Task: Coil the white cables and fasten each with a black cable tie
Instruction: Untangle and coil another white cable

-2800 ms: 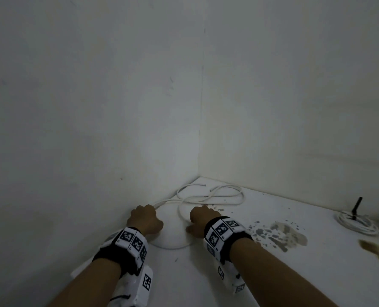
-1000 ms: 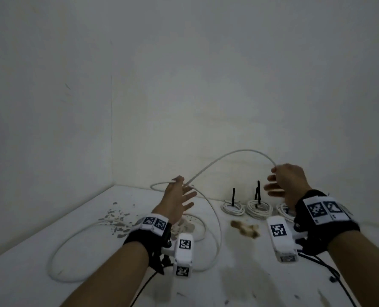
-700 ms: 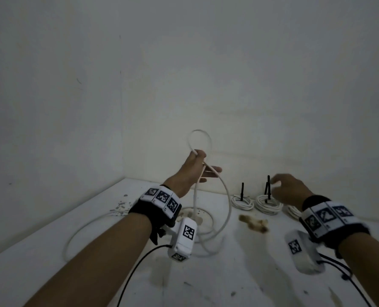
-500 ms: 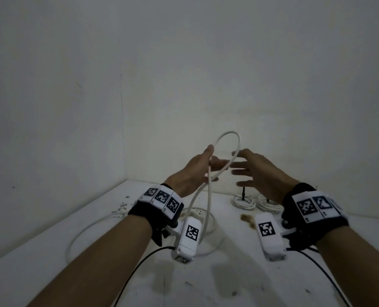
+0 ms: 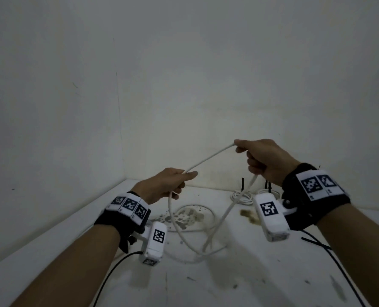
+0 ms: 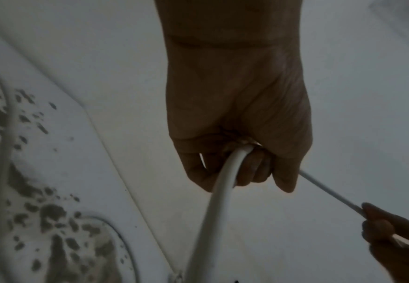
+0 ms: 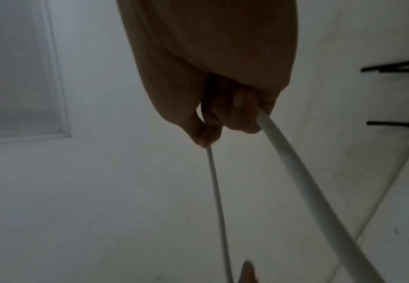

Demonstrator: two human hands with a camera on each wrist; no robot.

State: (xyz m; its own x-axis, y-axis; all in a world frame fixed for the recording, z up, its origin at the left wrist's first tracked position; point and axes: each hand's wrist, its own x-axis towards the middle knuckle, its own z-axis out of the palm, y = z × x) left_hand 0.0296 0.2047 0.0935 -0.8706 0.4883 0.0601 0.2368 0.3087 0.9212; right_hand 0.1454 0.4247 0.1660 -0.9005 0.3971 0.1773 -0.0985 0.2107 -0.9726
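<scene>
1. Nearest, two forearms are seen reaching in over a white, stained table top (image 5: 261,273), each wrist wrapped in a black band with square black-and-white markers and a small white camera box.
2. Slack of a long, thin white round cable (image 5: 215,227) is seen lying in loose loops on the table between the two arms, over a patch of grey-brown flecked stains (image 5: 188,216).
3. The cable is gripped by the left hand (image 5: 162,187), held above the table at centre left; its fingers (image 6: 244,172) are curled around the cable, which hangs down from the fist.
4. From the left hand, a taut span of the cable is carried up and to the right to the right hand (image 5: 266,160), which is held higher and farther.
5. The cable is pinched at the fingertips (image 7: 205,134) of the right hand, and a second strand is held under its curled fingers and drops to the table.
6. Farther back, near the wall on the right, small coiled white cables (image 5: 241,196) are seen lying on the table, with black cable ties (image 5: 242,183) standing up from them.
</scene>
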